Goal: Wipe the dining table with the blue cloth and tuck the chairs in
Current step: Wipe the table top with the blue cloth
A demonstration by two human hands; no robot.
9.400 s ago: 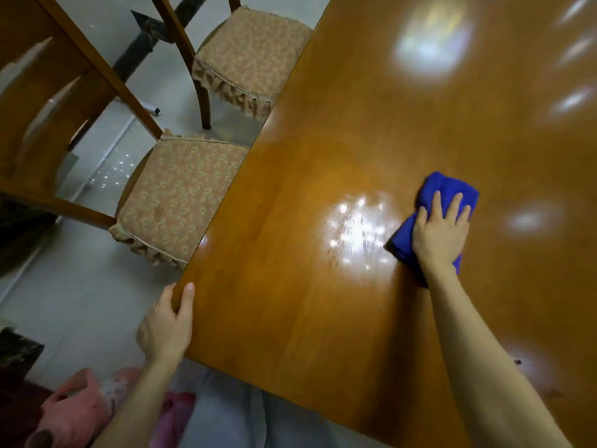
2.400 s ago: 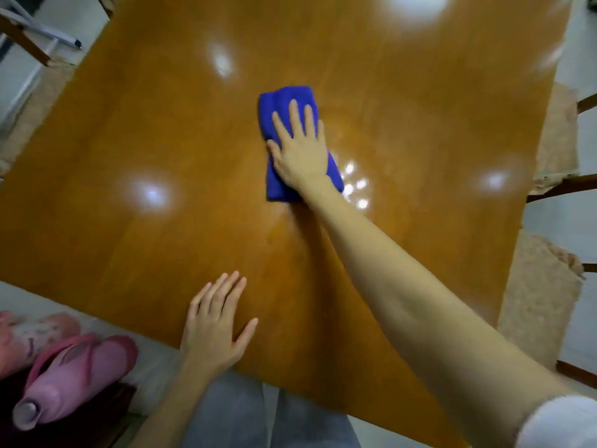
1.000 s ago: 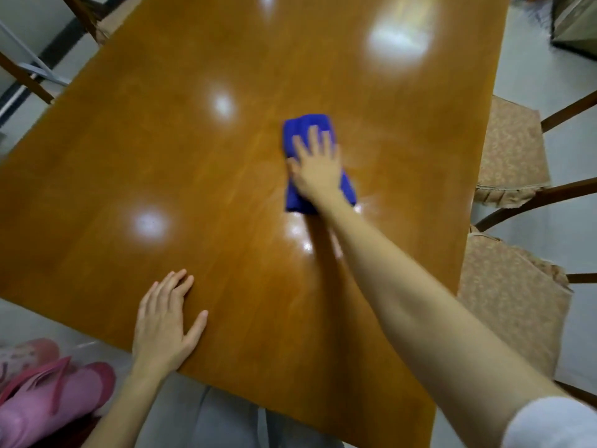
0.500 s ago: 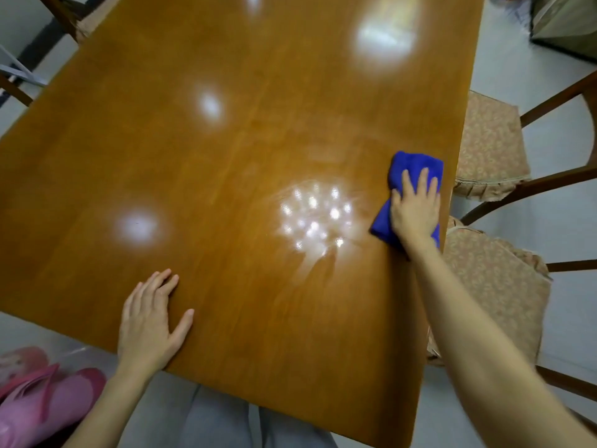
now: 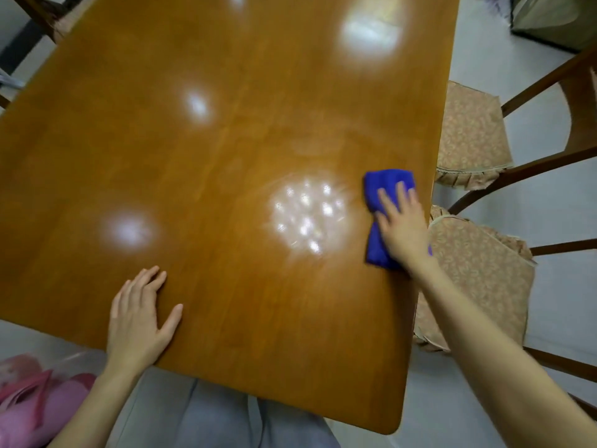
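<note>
Left hand [image 5: 139,321] flat on the dining table [image 5: 226,150] at my near edge: fingers straight and close together, thumb splayed, holding nothing. Wrist hangs off the edge over my grey trousers [image 5: 193,415]. Pink slippers [image 5: 38,412] on the floor at bottom left, blurred.

Right hand [image 5: 402,227] further out and to the right, arm extended. Palm down on the blue cloth [image 5: 384,181], fingers straight, pressing it onto the tabletop, no pinch or curl. Cloth is folded into a rough oblong running away from me, lying against the table's right edge. One end shows past my fingertips, the other pokes out by my wrist. Slight motion blur on hand and cloth.

Tabletop is glossy orange-brown wood. A cluster of light reflections sits just left of the cloth, with three softer glare spots further left and further away.

Two chairs on the right side. Near chair [image 5: 478,279]: beige patterned seat cushion with a frilled hem, front edge at the table edge, most of the seat sticking out. Far chair [image 5: 468,137]: same cushion, same position, dark wooden back curving off to the right.

Third chair [image 5: 51,21] at the far left corner, only its frame and a bit of fringe in view. Dark object [image 5: 555,21] on the pale floor [image 5: 549,202] at top right, can't tell what it is.
</note>
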